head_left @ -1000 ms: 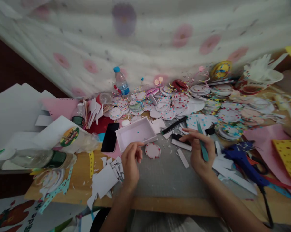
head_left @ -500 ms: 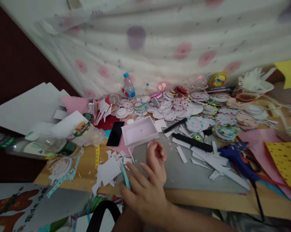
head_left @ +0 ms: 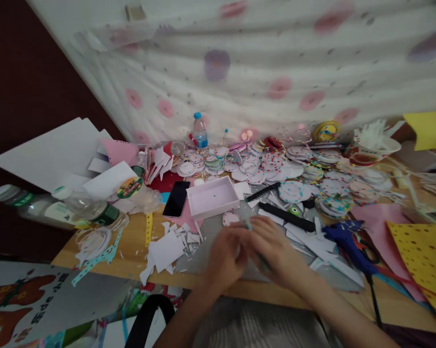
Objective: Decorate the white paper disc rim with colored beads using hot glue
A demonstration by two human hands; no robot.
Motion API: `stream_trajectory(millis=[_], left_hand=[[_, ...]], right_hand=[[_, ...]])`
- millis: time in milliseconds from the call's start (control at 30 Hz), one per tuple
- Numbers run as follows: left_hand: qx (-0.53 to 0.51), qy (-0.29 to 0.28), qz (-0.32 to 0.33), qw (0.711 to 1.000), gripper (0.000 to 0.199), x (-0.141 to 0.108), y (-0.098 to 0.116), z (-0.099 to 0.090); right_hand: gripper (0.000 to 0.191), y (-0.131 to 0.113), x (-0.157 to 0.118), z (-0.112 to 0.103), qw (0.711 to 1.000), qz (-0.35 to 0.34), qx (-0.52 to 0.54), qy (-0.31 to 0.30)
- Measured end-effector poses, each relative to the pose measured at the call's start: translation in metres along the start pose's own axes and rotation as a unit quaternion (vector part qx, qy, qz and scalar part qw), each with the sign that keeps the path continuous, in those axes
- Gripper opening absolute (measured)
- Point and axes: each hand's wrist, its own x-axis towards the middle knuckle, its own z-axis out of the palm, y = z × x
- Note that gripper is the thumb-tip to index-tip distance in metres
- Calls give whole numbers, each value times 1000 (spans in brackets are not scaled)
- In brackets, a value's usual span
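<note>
My left hand (head_left: 227, 253) is over the grey mat at the table's front edge, its fingers curled and blurred. What it holds, if anything, cannot be made out. Meeting it from the right is my right hand (head_left: 270, 244), closed around a thin teal tool (head_left: 247, 223) whose tip pokes up between the fingers. Just beyond both hands lies a small white round piece with red dots (head_left: 231, 219). Behind that sits an open white box (head_left: 213, 197), a black phone (head_left: 176, 198) on its left.
Decorated paper discs (head_left: 250, 166) are heaped along the back. To the right lie a black knife (head_left: 286, 216) and a blue glue gun (head_left: 351, 244). Paper scraps (head_left: 166, 251) and plastic bottles (head_left: 94, 212) are on the left.
My hands were crossed, with the right one stretched over to the left holding the teal tool. Now they are uncrossed and meet in front of me. The view has shifted slightly.
</note>
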Motion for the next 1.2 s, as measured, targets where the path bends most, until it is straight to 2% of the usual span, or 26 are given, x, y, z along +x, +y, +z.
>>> stream_trajectory(millis=[100, 167, 200, 300, 400, 533, 667, 733, 867, 1067, 1200], left_hand=[[81, 44, 154, 984, 30, 28, -47, -22], [158, 89, 195, 964, 34, 39, -72, -28], [182, 93, 195, 959, 34, 41, -80, -28], [188, 71, 202, 959, 33, 38, -88, -25], [167, 65, 195, 964, 31, 29, -83, -21], [152, 54, 188, 969, 29, 26, -78, -22], [136, 54, 175, 974, 30, 29, -78, -23], [130, 55, 171, 975, 31, 30, -78, -24], [121, 48, 170, 977, 31, 31, -78, -24], [118, 48, 174, 976, 31, 35, -79, -25], [114, 49, 180, 976, 29, 37, -81, -26]], right_hand=[[35, 26, -26, -14, 982, 167, 60, 58], [38, 36, -41, -14, 961, 238, 89, 106], [40, 39, -46, -12, 953, 260, 94, 126], [40, 47, -48, -5, 935, 301, 98, 157], [26, 53, -35, 0, 918, 341, 140, 148], [12, 59, -6, 7, 919, 331, 202, 74], [9, 67, 19, 24, 932, 286, 221, -39], [11, 72, 25, 34, 932, 282, 218, -66], [10, 85, 26, 51, 934, 298, 189, -49], [13, 99, 23, 59, 966, 224, 130, 2], [11, 101, 23, 62, 969, 228, 94, 4]])
